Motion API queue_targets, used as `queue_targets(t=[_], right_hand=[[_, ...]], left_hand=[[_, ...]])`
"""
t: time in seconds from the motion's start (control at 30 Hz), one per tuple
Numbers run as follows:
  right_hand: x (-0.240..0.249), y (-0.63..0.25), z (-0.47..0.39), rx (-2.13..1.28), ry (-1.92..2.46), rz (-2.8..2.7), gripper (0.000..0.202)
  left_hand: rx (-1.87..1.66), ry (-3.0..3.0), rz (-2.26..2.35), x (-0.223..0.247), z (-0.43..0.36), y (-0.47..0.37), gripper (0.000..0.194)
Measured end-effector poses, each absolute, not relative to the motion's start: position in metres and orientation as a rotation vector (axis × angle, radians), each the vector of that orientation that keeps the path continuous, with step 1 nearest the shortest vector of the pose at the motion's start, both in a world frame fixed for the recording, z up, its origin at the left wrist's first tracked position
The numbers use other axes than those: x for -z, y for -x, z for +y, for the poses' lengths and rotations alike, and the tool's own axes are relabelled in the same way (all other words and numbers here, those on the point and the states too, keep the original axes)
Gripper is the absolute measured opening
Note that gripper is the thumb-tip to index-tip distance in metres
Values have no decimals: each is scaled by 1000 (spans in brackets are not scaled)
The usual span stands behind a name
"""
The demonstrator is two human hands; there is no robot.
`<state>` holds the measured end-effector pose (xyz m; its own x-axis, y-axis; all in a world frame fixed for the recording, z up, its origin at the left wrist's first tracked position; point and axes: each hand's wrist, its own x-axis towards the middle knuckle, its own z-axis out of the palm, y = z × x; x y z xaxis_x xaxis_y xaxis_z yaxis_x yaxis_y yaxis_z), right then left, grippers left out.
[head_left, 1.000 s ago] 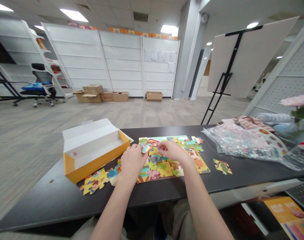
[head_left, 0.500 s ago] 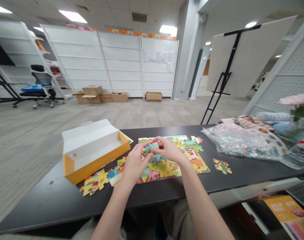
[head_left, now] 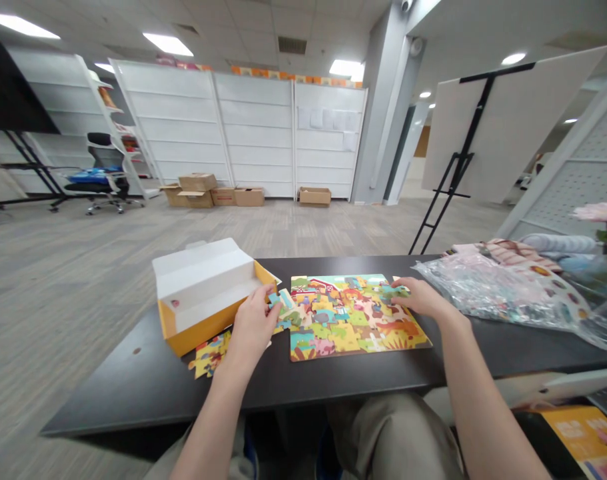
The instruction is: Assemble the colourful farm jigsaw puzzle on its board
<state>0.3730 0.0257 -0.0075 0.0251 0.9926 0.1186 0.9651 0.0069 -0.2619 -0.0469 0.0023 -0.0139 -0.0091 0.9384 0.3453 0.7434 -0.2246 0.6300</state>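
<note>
A colourful farm-animal jigsaw puzzle [head_left: 353, 323] lies on the black table in front of me. To its left, my left hand [head_left: 256, 320] has thumb and fingers closed on a puzzle piece [head_left: 286, 300] with light blue and white on it. My right hand [head_left: 420, 298] reaches over the puzzle's upper right edge, its fingertips pinching a greenish puzzle piece [head_left: 399, 291], partly hidden by the fingers. Several loose yellow puzzle pieces [head_left: 210, 353] lie beneath and beside my left forearm.
An open yellow-and-white box [head_left: 203, 313] stands on the table [head_left: 118, 380] at the left. Clear plastic bags [head_left: 503, 293] and folded cloths lie at the right. An easel with a white board [head_left: 513, 127] stands beyond the table. Cardboard boxes [head_left: 198, 190] sit by the far shelves.
My hands have parted from together over the puzzle. The left moved to the loose pieces beside the box, the right to the puzzle's right edge. The puzzle's middle is uncovered, and the view has shifted.
</note>
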Motion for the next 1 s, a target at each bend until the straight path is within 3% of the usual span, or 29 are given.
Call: queue_targets(t=[0.17, 0.4, 0.57, 0.73, 0.87, 1.0], right_hand=[[13, -377, 26, -262, 2033, -2065, 35], [10, -386, 39, -364, 1948, -2098, 29], [3, -383, 34, -279, 1985, -2099, 24], [-21, -329, 3, -42, 1894, -2039, 37], [-28, -248, -26, -412, 1504, -2370, 29], [-14, -198, -36, -585, 1489, -2463, 29]], left_hand=[[-830, -2183, 1936, 7, -13, 52, 21], [-596, -2235, 2138, -4, -29, 56, 26], [-729, -2366, 1676, 0, -31, 54, 24], [-648, -2472, 1280, 2, -41, 40, 28], [-640, -2453, 1177, 4, -43, 34, 36], [-599, -2413, 1151, 11, -39, 33, 44]])
